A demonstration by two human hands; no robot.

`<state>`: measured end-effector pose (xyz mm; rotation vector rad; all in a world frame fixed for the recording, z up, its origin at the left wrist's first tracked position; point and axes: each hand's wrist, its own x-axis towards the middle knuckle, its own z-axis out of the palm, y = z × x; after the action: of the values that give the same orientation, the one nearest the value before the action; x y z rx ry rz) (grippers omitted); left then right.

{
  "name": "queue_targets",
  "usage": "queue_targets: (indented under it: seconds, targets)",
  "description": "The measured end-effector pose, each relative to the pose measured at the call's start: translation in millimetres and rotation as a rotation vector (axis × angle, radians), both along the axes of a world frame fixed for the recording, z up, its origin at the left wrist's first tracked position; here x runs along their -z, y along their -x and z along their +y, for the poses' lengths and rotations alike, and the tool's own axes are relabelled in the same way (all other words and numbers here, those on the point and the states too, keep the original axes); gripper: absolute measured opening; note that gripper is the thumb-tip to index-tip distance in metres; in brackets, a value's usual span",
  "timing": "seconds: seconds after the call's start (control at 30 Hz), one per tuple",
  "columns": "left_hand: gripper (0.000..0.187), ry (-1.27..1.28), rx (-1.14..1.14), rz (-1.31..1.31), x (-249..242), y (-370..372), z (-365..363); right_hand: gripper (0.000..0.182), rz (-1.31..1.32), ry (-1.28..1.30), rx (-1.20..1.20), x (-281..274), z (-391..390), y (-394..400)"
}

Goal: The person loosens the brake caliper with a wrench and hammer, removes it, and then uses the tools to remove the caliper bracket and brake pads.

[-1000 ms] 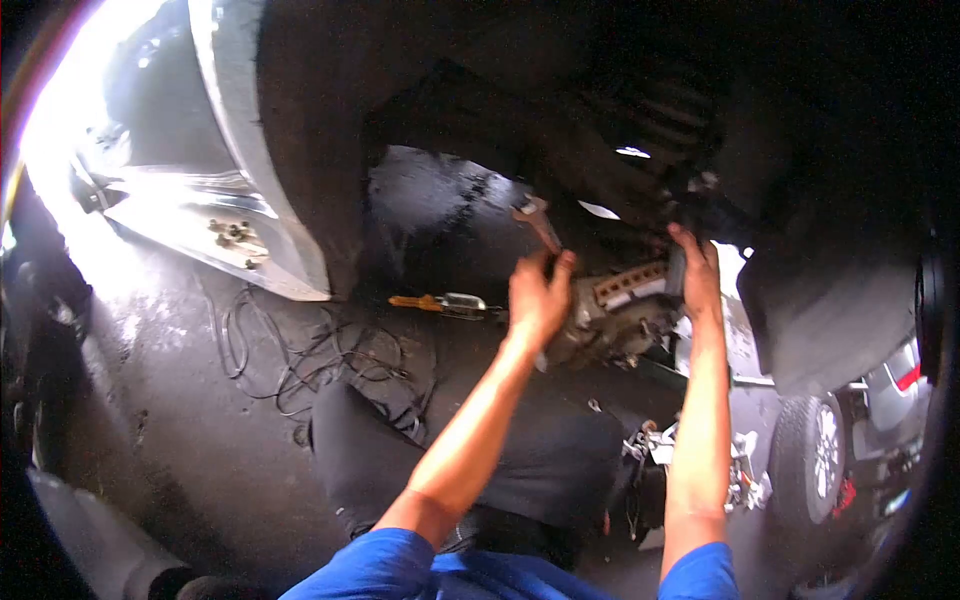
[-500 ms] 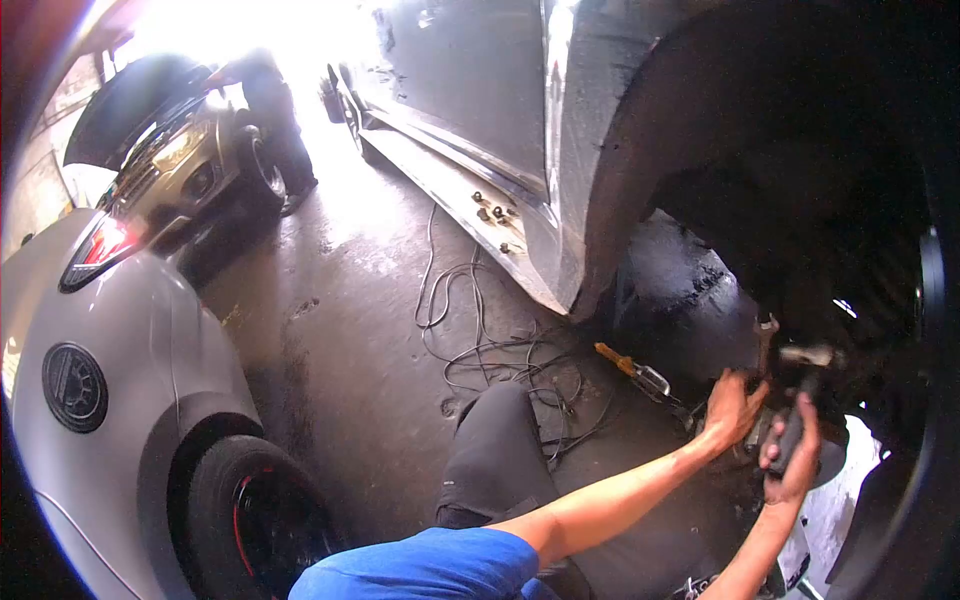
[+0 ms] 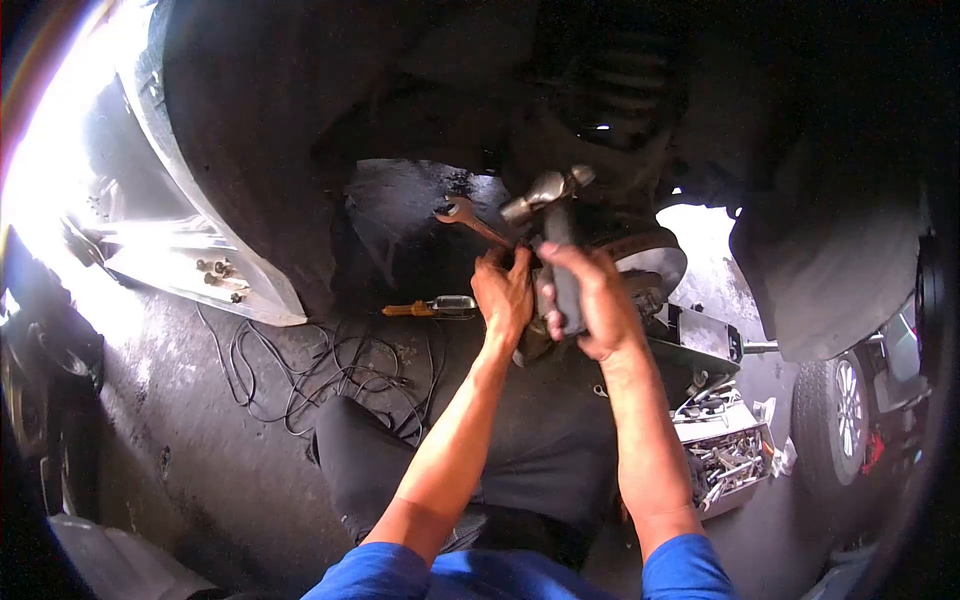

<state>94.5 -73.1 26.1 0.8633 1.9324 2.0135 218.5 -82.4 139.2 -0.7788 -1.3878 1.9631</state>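
Now | right hand grip closed on hammer | left hand grip closed on wrench | no readable writing

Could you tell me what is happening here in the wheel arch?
A person sits on the floor facing a car's open wheel arch with the wheel off. The right hand grips a hammer, its head raised above the hub. The left hand holds a wrench beside it. A work light and cables lie on the floor, and a tray of tools sits to the right.
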Motion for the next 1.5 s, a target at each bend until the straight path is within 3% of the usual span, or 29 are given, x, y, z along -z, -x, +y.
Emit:
queue_targets:
  seconds: [0.13, 0.23, 0.33, 0.4, 0.47, 0.53, 0.6, 0.63, 0.7, 0.73, 0.8, 0.93, 1.0, 1.1, 1.17, 1.23, 1.27, 1.3, 1.4, 1.47, 1.5]
  targets:
    - [0.039, -0.001, 0.014, -0.054, -7.5, -1.5, -3.0, 0.028, 0.210, -0.085, 0.207, 4.6, -5.8, 9.9]
    - [0.040, -0.035, -0.004, -0.007, 2.6, 2.1, 3.4, 0.029, 0.002, -0.053, -0.074, 6.3, -0.2, 3.8]
    - [0.040, -0.023, -0.009, 0.001, -5.9, -2.1, -1.2, 0.032, -0.051, -0.077, 0.013, -28.5, 14.3, -30.3]
    - [0.040, 0.001, -0.040, 0.032, -0.4, -1.3, 1.3, 0.032, 0.062, -0.081, 0.249, -55.8, 12.5, -55.5]
    - [0.040, -0.024, -0.029, 0.002, -7.7, -2.5, -3.7, 0.032, 0.235, -0.257, 0.514, -82.4, 13.3, -71.2]
    - [0.041, -0.026, -0.044, -0.010, -14.4, -2.4, -4.9, 0.022, 0.551, -0.458, 0.536, -84.3, 32.3, -75.5]
    - [0.039, 0.036, -0.063, 0.036, 9.8, 1.7, -1.5, 0.022, 0.586, -0.338, 0.865, -50.9, 7.4, -9.5]
    - [0.038, 0.040, -0.032, 0.027, 20.8, 6.7, 4.3, 0.023, 0.234, -0.462, 0.480, -2.3, 13.7, -7.5]
    - [0.038, 0.048, 0.001, 0.035, 9.3, 5.4, 4.4, 0.025, -0.145, 0.079, 0.028, 3.8, 3.2, 4.1]
    - [0.039, -0.112, 0.012, 0.061, 9.9, 2.4, 6.6, 0.026, -0.134, -0.048, -0.082, -9.7, 17.9, -16.7]
    - [0.039, -0.025, -0.026, 0.034, -4.8, -1.5, 0.6, 0.027, -0.124, -0.108, 0.058, -25.6, 11.2, -30.4]
    - [0.040, -0.035, -0.050, 0.052, 2.6, -0.7, 1.9, 0.024, 0.276, -0.106, 0.558, -89.7, 7.9, -65.5]
    - [0.041, -0.020, -0.043, 0.046, -1.8, -0.4, 1.9, 0.023, 0.476, -0.339, 0.405, -98.7, 46.1, -102.0]
    - [0.042, 0.027, -0.058, 0.014, 2.9, 2.0, 3.8, 0.018, 0.682, -0.357, 0.809, -83.1, 30.9, -46.7]
    - [0.043, 0.047, 0.040, -0.092, 11.3, 9.6, 8.0, 0.026, 0.387, -0.368, 0.364, -38.8, 2.9, -8.8]
    - [0.044, 0.089, 0.003, -0.025, 13.4, 6.7, 7.7, 0.031, -0.168, -0.046, -0.026, -0.7, 16.0, 2.3]
    - [0.044, -0.067, -0.012, 0.073, 5.9, 2.9, 6.4, 0.032, -0.128, -0.094, -0.015, -26.5, 13.3, -13.9]
    - [0.044, -0.034, -0.051, 0.069, 2.3, 2.9, 5.4, 0.033, -0.088, -0.142, -0.004, -51.9, 10.2, -30.3]
    - [0.042, -0.001, -0.058, 0.056, 5.8, 1.2, 6.1, 0.034, 0.164, -0.171, 0.360, -84.1, 14.6, -61.3]
    - [0.041, -0.006, -0.052, 0.048, 3.4, 0.6, 4.4, 0.035, 0.412, -0.354, 0.464, -95.6, 29.9, -61.6]
    - [0.041, -0.004, -0.053, 0.044, -0.2, -0.3, 2.6, 0.032, 0.443, -0.382, 0.695, -87.3, 29.0, -49.4]
